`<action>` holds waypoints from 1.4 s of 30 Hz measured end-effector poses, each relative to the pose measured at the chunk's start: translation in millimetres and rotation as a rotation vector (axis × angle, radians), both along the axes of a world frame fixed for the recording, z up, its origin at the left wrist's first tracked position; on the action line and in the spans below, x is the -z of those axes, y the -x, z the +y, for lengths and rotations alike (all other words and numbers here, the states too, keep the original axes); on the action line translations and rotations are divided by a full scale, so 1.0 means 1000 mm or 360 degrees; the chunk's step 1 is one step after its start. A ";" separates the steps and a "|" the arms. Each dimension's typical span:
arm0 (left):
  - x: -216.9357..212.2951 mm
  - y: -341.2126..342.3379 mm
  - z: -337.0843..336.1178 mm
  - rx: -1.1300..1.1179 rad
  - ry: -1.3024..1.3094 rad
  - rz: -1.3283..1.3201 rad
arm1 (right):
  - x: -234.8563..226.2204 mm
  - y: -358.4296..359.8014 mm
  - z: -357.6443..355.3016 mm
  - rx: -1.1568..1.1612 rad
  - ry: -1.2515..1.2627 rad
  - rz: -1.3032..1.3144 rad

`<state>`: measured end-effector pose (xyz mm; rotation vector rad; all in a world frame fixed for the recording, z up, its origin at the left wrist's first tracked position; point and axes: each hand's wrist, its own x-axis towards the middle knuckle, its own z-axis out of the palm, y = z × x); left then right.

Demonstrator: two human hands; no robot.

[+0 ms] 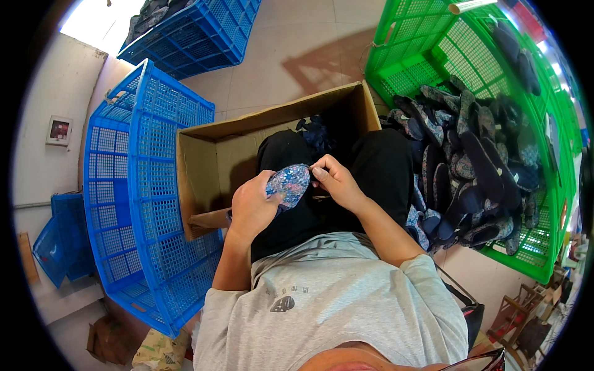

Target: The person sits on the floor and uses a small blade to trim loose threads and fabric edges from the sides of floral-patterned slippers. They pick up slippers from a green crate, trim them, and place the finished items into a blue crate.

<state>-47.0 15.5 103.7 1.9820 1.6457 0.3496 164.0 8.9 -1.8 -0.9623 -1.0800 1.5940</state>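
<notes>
A flat oval insole (289,182) covered in blue floral cloth rests over my lap, above my black trousers. My left hand (250,207) holds it from the left, gripping its lower side. My right hand (334,179) pinches its upper right edge with fingertips. Just beyond my knees stands an open cardboard box (213,157) with a few dark floral pieces (315,133) at its far end.
A green plastic crate (427,55) at my right holds a heap of several dark insoles (470,161). Blue plastic crates (133,185) stand on edge at my left, another blue crate (198,31) lies farther back. A tiled floor lies beyond the box.
</notes>
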 end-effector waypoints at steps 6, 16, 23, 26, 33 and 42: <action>-0.002 -0.001 -0.002 -0.0004 0.0032 -0.0009 | -0.001 0.001 -0.001 0.0192 0.0256 0.0142; -0.009 -0.002 -0.008 0.0301 -0.0194 0.0025 | -0.023 0.007 0.004 -0.0190 -0.0102 -0.0171; -0.005 0.012 -0.043 -0.0098 -0.1031 -0.0481 | -0.025 -0.002 0.003 0.0438 -0.0038 0.0191; 0.015 0.011 -0.039 -0.0245 -0.0506 -0.0963 | -0.029 -0.013 0.002 0.0708 -0.0050 0.0313; 0.017 -0.043 -0.010 -0.0373 0.0378 -0.2191 | -0.040 -0.029 -0.014 0.0820 -0.0354 0.0120; 0.030 -0.058 -0.002 -0.0899 0.0264 -0.2564 | -0.022 -0.003 -0.022 0.0778 -0.0374 0.0033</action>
